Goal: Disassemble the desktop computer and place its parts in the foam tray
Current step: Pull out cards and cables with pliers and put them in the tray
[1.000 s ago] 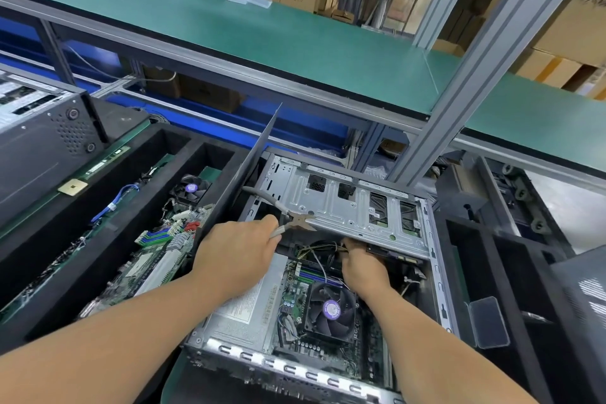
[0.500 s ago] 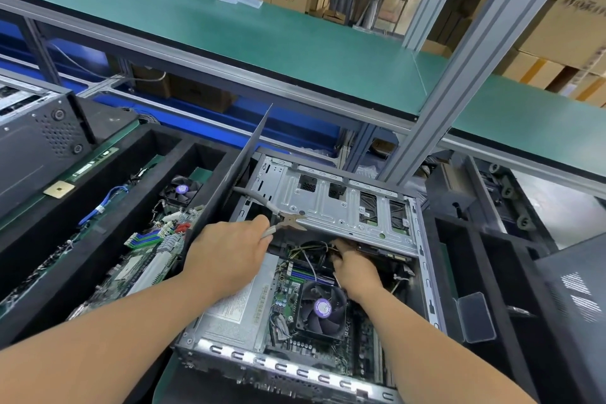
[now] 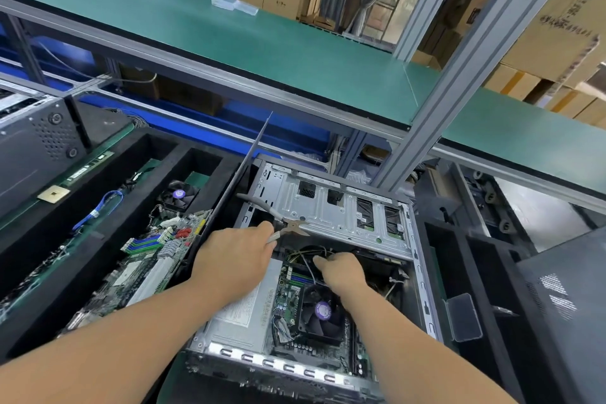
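Observation:
The open desktop computer lies in front of me with its silver drive cage at the far end. Inside sit a black CPU fan and the power supply. My left hand grips a pair of cutting pliers, whose jaws lie against the drive cage's near edge. My right hand reaches into the case just below the cage and pinches a bundle of thin wires. The black foam tray stands to the left and holds a motherboard and a fan.
A grey side panel leans upright between tray and case. A black computer case sits at far left. More black foam compartments lie on the right with a clear plastic box. A green shelf and aluminium post rise ahead.
Both hands stay at the cage's near edge. My right hand has drawn back slightly toward me with the wires. The pliers remain in my left hand.

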